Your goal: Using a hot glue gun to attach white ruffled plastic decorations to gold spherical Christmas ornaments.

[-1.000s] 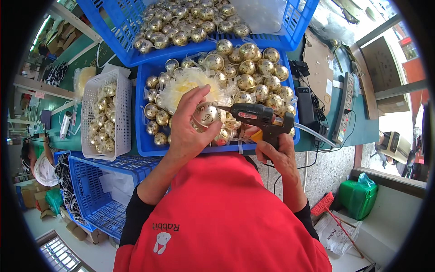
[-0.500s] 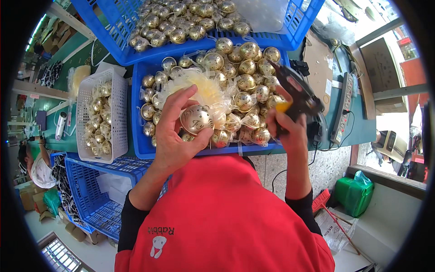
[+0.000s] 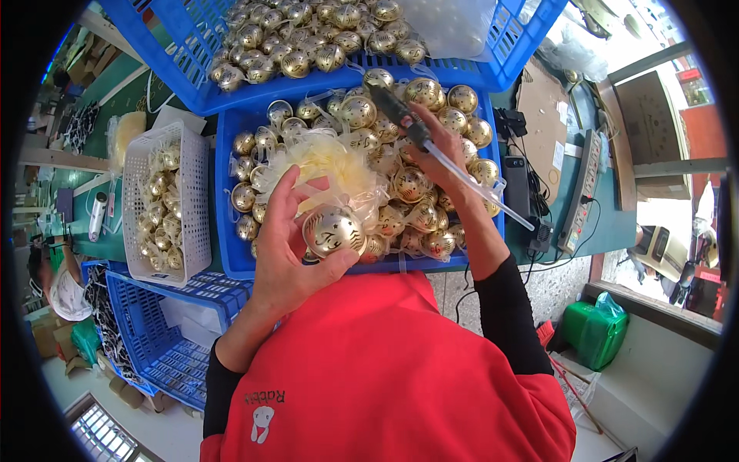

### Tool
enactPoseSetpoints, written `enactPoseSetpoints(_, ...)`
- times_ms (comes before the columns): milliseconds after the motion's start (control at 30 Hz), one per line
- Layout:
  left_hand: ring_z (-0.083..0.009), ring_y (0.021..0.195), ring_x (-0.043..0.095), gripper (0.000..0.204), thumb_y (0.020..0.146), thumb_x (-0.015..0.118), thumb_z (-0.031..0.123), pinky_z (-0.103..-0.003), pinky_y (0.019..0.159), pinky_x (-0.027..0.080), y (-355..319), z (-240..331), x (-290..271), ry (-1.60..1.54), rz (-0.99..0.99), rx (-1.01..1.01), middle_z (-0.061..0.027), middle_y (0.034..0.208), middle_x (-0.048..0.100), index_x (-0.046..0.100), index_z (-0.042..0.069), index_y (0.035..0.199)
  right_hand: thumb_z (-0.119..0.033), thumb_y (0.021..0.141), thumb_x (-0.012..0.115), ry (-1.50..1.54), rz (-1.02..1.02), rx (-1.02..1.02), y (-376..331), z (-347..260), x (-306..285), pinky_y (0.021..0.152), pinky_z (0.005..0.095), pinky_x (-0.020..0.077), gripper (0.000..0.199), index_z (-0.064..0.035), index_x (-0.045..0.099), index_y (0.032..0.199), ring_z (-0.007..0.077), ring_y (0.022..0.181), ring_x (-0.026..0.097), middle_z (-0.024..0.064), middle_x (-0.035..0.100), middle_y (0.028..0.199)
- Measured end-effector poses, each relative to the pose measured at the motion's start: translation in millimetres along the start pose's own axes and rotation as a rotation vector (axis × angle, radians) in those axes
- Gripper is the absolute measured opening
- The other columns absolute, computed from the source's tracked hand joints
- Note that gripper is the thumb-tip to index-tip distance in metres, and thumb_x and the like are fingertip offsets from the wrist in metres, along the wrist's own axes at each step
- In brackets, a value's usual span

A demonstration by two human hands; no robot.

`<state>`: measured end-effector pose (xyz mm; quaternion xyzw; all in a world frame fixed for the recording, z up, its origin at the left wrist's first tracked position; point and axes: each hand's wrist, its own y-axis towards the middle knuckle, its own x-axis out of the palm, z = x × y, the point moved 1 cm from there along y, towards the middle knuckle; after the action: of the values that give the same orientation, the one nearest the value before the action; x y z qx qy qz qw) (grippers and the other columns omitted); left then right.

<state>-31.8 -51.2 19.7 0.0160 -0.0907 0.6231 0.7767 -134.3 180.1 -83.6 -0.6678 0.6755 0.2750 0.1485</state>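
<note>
Left hand [image 3: 289,246]: fingers curled, pinching a gold ball [image 3: 333,231] between thumb below and fingertips above; ball sits at the fingertips, over the near rim of the blue crate [image 3: 231,266].
Right hand [image 3: 446,165]: closed around a glue gun [image 3: 400,115], nozzle end past the knuckles, stick trailing back beyond the wrist.
Ball: looks light, hollow, hard-shelled; glossy, likely slippery, may dent. Best gripped across its widest part.
Mesh bow [image 3: 327,165]: pale, soft, just behind the left fingertips, touching the ball's far side.
Beside: white basket [image 3: 165,200] of balls, left of the left hand.
</note>
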Motion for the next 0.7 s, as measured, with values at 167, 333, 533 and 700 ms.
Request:
enactPoseSetpoints(167,-0.0207,0.110,0.050,0.079,0.065,0.073,0.006,-0.032,0.092,0.043,4.1,5.6,-5.3,-0.034,-0.019,-0.067,-0.0155,0.122,0.045,0.030,-0.003,0.131,-0.014,0.072,0.064,-0.044,0.019,-0.088,2.5,4.6,5.4,0.065,0.0324,0.0483,0.049,-0.0160,0.051,0.120,0.0246,0.071,0.064,0.0136,0.064,0.081)
enactPoseSetpoints(333,-0.0192,0.107,0.052,0.067,0.065,0.075,0.009,-0.031,0.092,0.042,6.6,0.8,-3.1,-0.115,-0.005,-0.132,-0.0152,0.117,0.053,0.043,-0.006,0.122,-0.013,0.071,0.065,-0.020,-0.025,-0.010,0.7,2.1,1.7,0.066,0.0337,0.0488,0.049,-0.0147,0.052,0.119,0.0253,0.076,0.065,0.0138,0.065,0.084)
enactPoseSetpoints(533,-0.0192,0.104,0.054,0.061,0.066,0.074,0.009,-0.031,0.089,0.045,1.2,-1.5,-3.2,-0.143,-0.011,-0.194,-0.0153,0.114,0.055,0.046,-0.005,0.119,-0.010,0.069,0.066,-0.008,-0.055,-0.056,2.9,0.7,5.5,0.069,0.0337,0.0492,0.050,-0.0129,0.053,0.117,0.0265,0.080,0.064,0.0140,0.065,0.088)
enactPoseSetpoints(700,-0.0176,0.094,0.058,0.049,0.071,0.070,0.006,-0.035,0.080,0.052,-7.8,-0.1,-6.8,-0.223,0.010,-0.281,-0.0114,0.106,0.058,0.049,-0.003,0.114,-0.011,0.067,0.068,-0.016,-0.015,-0.088,2.3,4.4,9.4,0.070,0.0337,0.0492,0.048,-0.0121,0.056,0.113,0.0264,0.080,0.064,0.0128,0.066,0.087)
